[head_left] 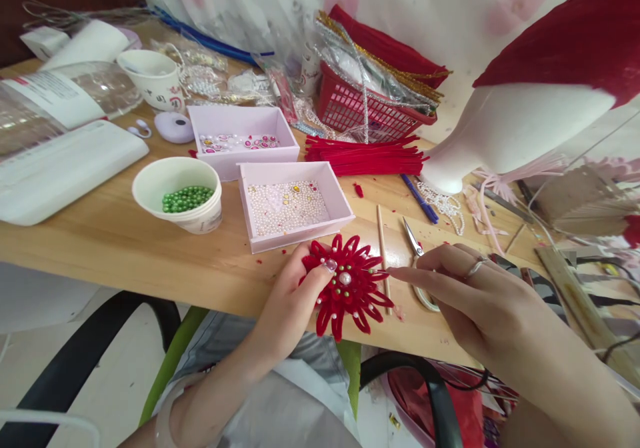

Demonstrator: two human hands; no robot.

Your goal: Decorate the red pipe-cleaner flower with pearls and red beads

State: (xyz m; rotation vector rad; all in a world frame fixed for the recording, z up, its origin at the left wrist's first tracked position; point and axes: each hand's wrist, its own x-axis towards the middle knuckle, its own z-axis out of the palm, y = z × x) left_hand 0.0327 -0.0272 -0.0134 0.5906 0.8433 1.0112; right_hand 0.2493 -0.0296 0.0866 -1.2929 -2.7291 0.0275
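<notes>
In L hand (pixel 294 288): beaded red flwr (pixel 354 287).

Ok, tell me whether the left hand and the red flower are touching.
Touching. The head view shows the left hand holding the red flower by its edge, thumb on top.

You get bright, diffuse light with soft shadows, a pale glare on the table (pixel 235 275) beside the scissors (pixel 413 239), a fairly sharp red flower (pixel 356 280), and wide-angle distortion that bows the table's front edge and stretches the outer borders, where fine detail softens.
</notes>
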